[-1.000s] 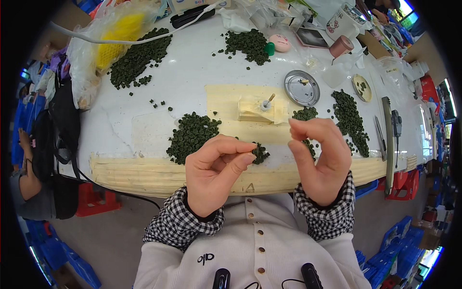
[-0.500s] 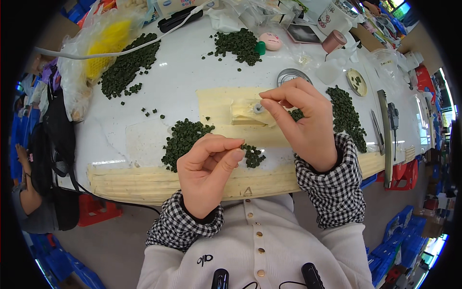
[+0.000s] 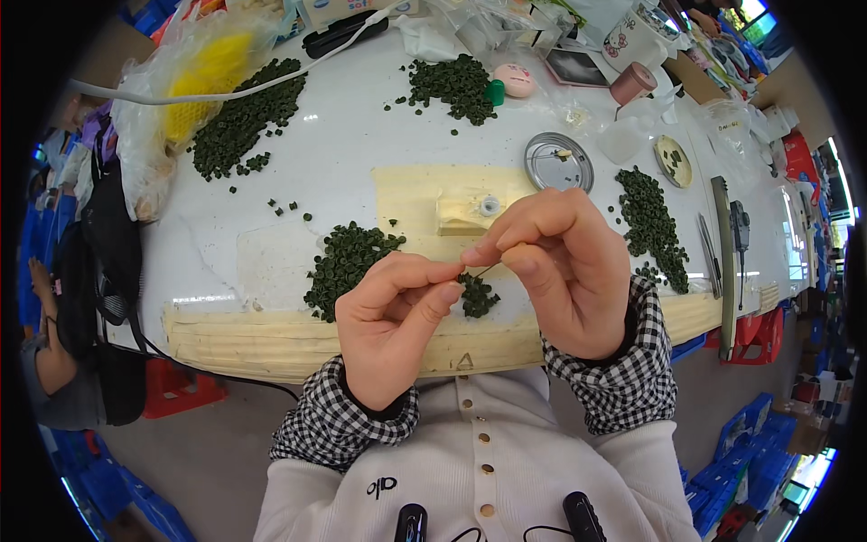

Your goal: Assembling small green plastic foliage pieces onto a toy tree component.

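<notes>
My left hand (image 3: 388,321) is closed in a pinch above the table's front edge; whatever sits between its fingertips is too small to make out. Close beside it, my right hand (image 3: 573,280) grips a thin needle-like rod (image 3: 489,270) between thumb and forefinger, its tip pointing at the left fingertips. Below and behind the fingers lies a small cluster of dark green pieces (image 3: 479,298). Just beyond stands a yellow-wrapped block (image 3: 456,215) with a small round white cup (image 3: 489,207) on it. A larger heap of green pieces (image 3: 348,266) lies left of it.
Further green heaps lie at far left (image 3: 244,122), far middle (image 3: 456,86) and right (image 3: 650,217). A round metal lid (image 3: 539,172) and a shallow dish (image 3: 673,163) hold small bits. Tweezers (image 3: 709,253) lie at right. A white cable (image 3: 217,97) crosses the far left.
My right hand has come down and toward me from the white cup to the left fingertips, uncovering the cup and the metal lid. My left hand has barely moved and keeps its pinch.
</notes>
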`<state>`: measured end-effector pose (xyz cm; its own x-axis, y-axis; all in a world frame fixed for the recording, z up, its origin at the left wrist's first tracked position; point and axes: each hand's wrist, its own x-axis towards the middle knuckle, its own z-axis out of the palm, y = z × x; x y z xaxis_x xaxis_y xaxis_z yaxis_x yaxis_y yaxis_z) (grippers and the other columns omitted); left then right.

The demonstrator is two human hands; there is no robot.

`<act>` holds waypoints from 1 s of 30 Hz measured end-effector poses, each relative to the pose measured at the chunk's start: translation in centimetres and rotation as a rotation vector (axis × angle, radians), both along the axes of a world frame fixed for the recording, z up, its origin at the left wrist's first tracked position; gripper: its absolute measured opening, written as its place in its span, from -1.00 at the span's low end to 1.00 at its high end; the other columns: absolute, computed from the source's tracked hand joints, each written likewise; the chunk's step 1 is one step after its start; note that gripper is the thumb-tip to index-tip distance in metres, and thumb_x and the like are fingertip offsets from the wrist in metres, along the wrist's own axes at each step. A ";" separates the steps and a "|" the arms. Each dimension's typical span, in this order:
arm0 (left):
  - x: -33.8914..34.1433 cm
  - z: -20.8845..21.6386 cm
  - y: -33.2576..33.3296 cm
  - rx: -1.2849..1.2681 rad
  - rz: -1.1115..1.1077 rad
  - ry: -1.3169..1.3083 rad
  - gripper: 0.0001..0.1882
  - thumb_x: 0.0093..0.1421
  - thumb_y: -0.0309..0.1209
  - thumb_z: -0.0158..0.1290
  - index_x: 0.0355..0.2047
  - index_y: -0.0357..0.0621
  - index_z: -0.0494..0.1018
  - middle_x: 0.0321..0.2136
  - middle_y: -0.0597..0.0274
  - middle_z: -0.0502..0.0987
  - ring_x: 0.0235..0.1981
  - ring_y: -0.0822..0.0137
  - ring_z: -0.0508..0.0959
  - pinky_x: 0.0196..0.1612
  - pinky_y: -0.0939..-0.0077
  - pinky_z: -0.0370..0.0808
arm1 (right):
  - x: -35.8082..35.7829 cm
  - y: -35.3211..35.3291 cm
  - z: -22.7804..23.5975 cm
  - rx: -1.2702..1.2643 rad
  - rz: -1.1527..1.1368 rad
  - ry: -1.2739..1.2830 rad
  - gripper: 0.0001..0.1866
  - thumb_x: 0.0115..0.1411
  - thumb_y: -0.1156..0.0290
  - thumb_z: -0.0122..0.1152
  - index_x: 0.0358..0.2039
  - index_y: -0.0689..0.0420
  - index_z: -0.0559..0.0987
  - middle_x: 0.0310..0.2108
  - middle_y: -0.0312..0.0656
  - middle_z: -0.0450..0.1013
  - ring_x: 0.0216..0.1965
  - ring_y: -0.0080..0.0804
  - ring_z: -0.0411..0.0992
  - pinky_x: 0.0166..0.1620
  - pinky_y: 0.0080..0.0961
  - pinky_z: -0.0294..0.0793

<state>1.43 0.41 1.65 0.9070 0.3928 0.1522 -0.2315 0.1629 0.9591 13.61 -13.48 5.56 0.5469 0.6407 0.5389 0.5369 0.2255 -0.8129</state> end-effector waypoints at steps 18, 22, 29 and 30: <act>0.0 0.1 0.0 0.014 0.005 0.001 -0.82 0.18 -0.66 0.11 -0.19 -0.33 0.54 -0.31 0.24 0.49 -0.36 0.57 0.47 -0.31 0.76 0.40 | 0.0 0.1 0.1 0.017 -0.040 -0.053 -0.90 0.20 0.56 0.21 -0.31 0.29 0.49 -0.41 -0.16 0.46 -0.42 -0.40 0.51 -0.31 -0.58 0.53; -0.1 0.1 0.0 0.031 0.015 0.006 -0.83 0.18 -0.66 0.11 -0.20 -0.33 0.54 -0.31 0.25 0.49 -0.36 0.58 0.47 -0.30 0.76 0.40 | 0.7 0.4 -0.1 0.007 -0.301 -0.118 -0.90 0.19 0.55 0.23 -0.32 0.28 0.50 -0.42 -0.16 0.46 -0.44 -0.42 0.48 -0.31 -0.60 0.50; -0.2 0.1 -0.1 0.044 0.022 0.016 -0.83 0.18 -0.66 0.11 -0.20 -0.34 0.54 -0.31 0.26 0.48 -0.36 0.59 0.47 -0.30 0.77 0.40 | 1.5 0.9 -0.2 -0.163 -0.478 -0.427 -0.89 0.05 0.55 0.31 -0.40 0.22 0.54 -0.45 -0.16 0.44 -0.45 -0.23 0.42 -0.37 -0.42 0.41; -0.2 0.1 -0.1 0.040 0.022 0.016 -0.83 0.18 -0.66 0.12 -0.20 -0.33 0.54 -0.31 0.26 0.48 -0.36 0.59 0.47 -0.29 0.77 0.40 | 1.6 1.0 -0.4 -0.187 -0.477 -0.433 -0.89 0.04 0.54 0.32 -0.41 0.22 0.54 -0.45 -0.16 0.44 -0.43 -0.21 0.41 -0.36 -0.40 0.41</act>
<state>1.27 0.35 1.74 0.9005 0.4069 0.1532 -0.2188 0.1198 0.9684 15.24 -12.51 5.18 0.5529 0.4864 0.6766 0.8292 -0.2410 -0.5044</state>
